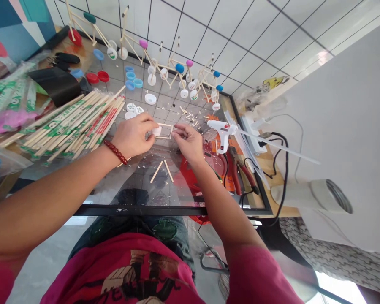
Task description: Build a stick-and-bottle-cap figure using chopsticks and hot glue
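Loose wood scraps litter the glass-topped counter just left of a white glue gun, whose near side is crowded by red-handled pliers. Beyond the gun, to its left, stick models with bottle-cap wheels line the tiled wall; farther left sit blue caps, red caps and a heap of partly wrapped sticks. Clear plastic bags, well left of the gun, hold green-and-white packets; the contents of a crumpled bag behind it, to the right, cannot be made out.

A small stick frame is held left of the gun, its long axis running sideways, its crosspiece end toward the gun. The left hand pinches a white cap at the far end, fingers nearly together; the right hand has its fingers closed lightly on the crosspiece. Two loose sticks form a V nearer the worker than the gun.
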A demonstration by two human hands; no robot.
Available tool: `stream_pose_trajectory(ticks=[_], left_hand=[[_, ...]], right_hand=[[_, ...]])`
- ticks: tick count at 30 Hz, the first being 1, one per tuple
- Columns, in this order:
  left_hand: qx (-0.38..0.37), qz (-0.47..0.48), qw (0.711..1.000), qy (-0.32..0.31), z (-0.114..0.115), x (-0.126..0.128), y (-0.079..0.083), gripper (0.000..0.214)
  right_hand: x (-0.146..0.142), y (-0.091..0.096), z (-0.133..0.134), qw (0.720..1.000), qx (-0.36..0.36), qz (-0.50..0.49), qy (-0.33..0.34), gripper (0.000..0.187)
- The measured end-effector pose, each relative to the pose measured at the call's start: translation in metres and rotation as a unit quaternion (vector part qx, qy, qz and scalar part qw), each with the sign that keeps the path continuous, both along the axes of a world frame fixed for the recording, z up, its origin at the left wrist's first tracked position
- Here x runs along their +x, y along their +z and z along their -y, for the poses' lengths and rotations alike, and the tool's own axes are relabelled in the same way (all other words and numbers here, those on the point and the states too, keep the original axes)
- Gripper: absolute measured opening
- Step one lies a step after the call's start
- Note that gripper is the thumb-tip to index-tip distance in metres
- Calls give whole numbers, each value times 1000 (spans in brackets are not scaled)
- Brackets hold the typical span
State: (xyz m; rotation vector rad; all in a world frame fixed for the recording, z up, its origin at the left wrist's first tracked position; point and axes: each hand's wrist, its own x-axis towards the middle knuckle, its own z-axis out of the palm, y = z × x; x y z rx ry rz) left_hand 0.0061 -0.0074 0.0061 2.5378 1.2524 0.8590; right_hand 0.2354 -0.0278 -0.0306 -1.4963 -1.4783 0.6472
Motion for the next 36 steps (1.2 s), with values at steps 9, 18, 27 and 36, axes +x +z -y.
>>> stream_pose_trajectory(ticks=[9, 18, 27, 36], left_hand=[[1, 8, 1000, -5, 0, -1, 1, 37], [-4, 7, 1000, -7, 0, -1, 3, 37], [-17, 3, 1000, -2, -1, -1, 3, 37], [-27, 1, 1000, 3, 1, -1, 7, 32]], right_hand=[[-2, 1, 3, 997, 19, 36, -64, 30], [-3, 9, 7, 988, 64, 125, -65, 26], [-6, 11, 11, 979, 103, 176, -32, 24], [-10, 9, 14, 958, 94, 271, 25, 34]])
